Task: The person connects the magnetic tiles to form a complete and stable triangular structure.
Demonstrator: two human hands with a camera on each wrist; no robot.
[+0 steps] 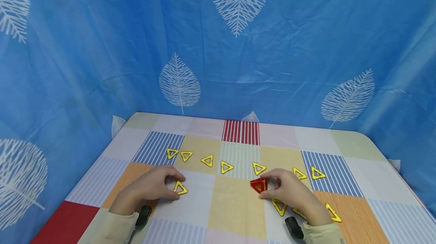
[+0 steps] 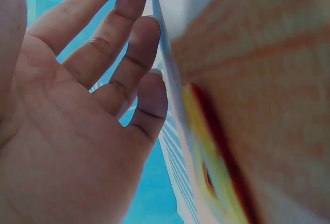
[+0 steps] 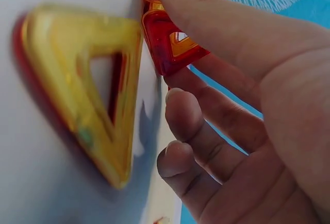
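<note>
My left hand [image 1: 158, 183] pinches a hollow yellow triangle tile [image 1: 182, 191] between thumb and index finger, low over the cloth. In the left wrist view only a small yellow-red bit of it shows at the fingertips. Another yellow tile with a red edge [image 2: 194, 113] lies below the left palm, hidden in the head view. My right hand [image 1: 289, 189] grips a red triangle tile [image 1: 254, 184] by its side. Orange-yellow shows within and behind the red piece; whether it is a stack, I cannot tell. Close under that hand lies a yellow triangle tile [image 3: 56, 44].
Several yellow triangle tiles [image 1: 211, 160] lie in a loose row across the table. More, such as one tile [image 1: 335, 219], lie around the right forearm, partly covered. The table has a patchwork cloth [image 1: 238, 206]; a blue leaf-print curtain [image 1: 218, 66] hangs behind and at the sides.
</note>
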